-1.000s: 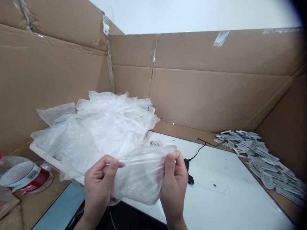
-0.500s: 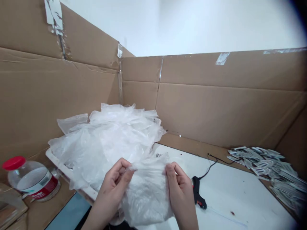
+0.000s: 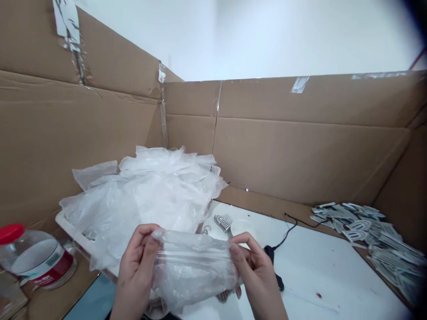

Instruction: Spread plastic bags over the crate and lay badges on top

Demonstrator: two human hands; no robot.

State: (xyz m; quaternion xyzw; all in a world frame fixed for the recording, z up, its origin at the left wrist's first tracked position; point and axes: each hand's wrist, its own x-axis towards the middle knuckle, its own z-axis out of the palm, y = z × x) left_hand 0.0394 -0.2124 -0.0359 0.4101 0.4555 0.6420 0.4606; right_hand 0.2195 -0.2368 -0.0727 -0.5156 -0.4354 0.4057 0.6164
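The person's left hand (image 3: pixel 136 262) and right hand (image 3: pixel 256 266) each have their fingers pinched on one end of a clear plastic bag (image 3: pixel 196 266), holding it up between them over the near part of the white tabletop (image 3: pixel 310 271). Just beyond it, more bags (image 3: pixel 167 191) lie heaped on a tray (image 3: pixel 71 232), with a red-lidded jar (image 3: pixel 50 266) beside that, while flat grey-and-white pieces (image 3: pixel 380 235) sit piled off to the right.
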